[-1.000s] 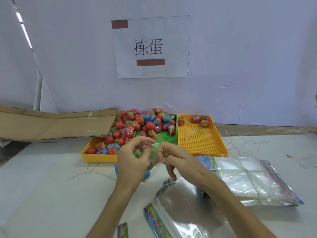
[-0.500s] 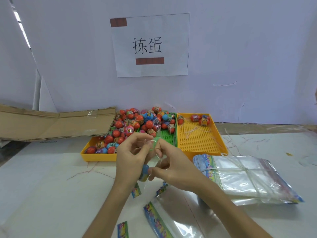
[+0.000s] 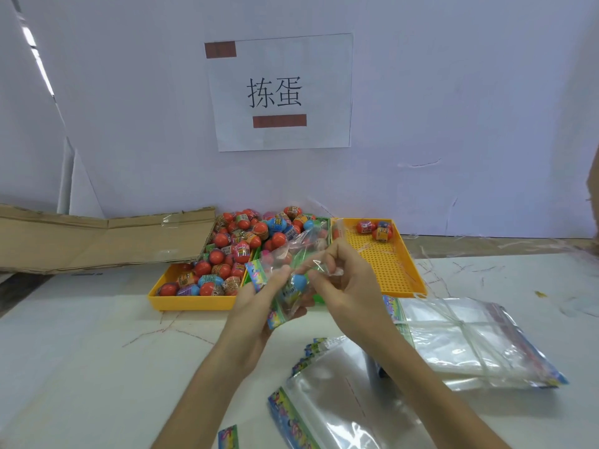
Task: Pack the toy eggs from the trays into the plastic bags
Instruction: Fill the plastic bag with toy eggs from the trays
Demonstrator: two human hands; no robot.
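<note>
The left hand [image 3: 259, 306] is cupping a clear plastic bag [image 3: 285, 283] from below, fingers curling round it just in front of the green tray [image 3: 319, 222], which is sitting between two yellow trays. A blue toy egg [image 3: 297, 282] is lying inside that bag, resting against the left thumb and fingertips. The bag's long axis is running up and away toward the egg pile [image 3: 246, 241] heaped over the left yellow tray [image 3: 191, 301] and the green tray. The right hand [image 3: 348, 280] is pinching the bag's crinkled mouth from the right, fingers curled, palm turned left. By my reckoning it is the nearer hand to the right yellow tray [image 3: 385, 270], where a few eggs [image 3: 376, 230] are sitting at the far end, for the next pick.
</note>
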